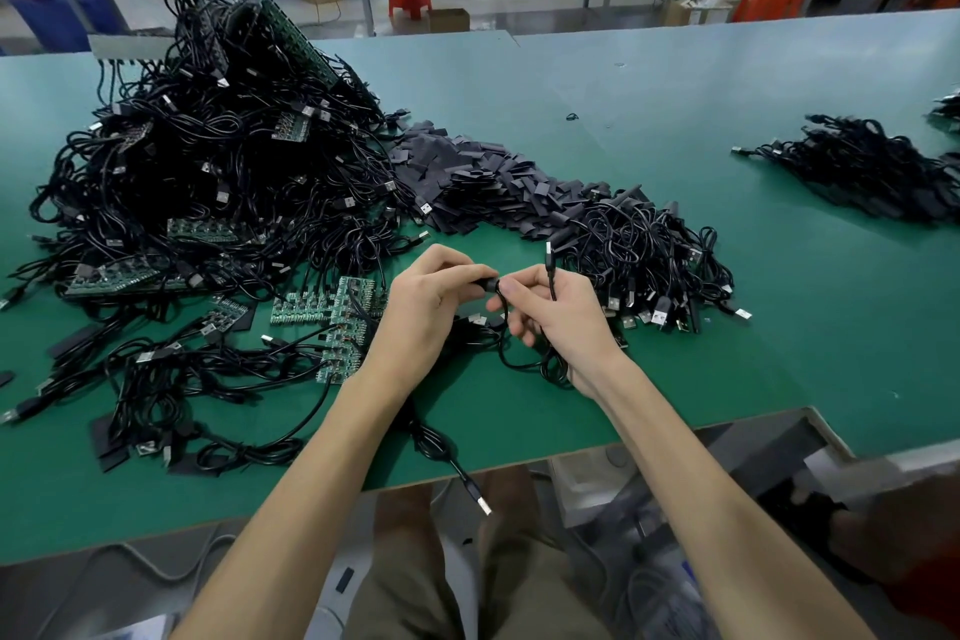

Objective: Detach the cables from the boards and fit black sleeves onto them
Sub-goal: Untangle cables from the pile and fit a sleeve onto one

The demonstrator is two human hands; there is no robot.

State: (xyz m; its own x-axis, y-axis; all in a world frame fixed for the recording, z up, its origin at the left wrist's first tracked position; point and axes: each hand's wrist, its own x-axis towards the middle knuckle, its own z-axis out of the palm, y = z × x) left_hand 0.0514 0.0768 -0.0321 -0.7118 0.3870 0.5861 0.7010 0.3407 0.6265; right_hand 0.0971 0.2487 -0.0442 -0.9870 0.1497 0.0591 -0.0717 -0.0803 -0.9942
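Left hand (431, 301) pinching sleeve (480, 285); right hand (556, 312) gripping cable (551, 276), feeding end in at worktop (675, 379) centre. Cable looking light, floppy; gripping near tip best. Sleeve soft, collapsing easily. Spare sleeves (483, 177) at 12 o'clock.

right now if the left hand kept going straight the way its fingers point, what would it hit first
The left hand points right, so it would first meet the right hand; their fingertips already nearly touch around the black sleeve.

Matt green table (675, 130); glossy black cables (208, 182); matt sleeves (483, 182).
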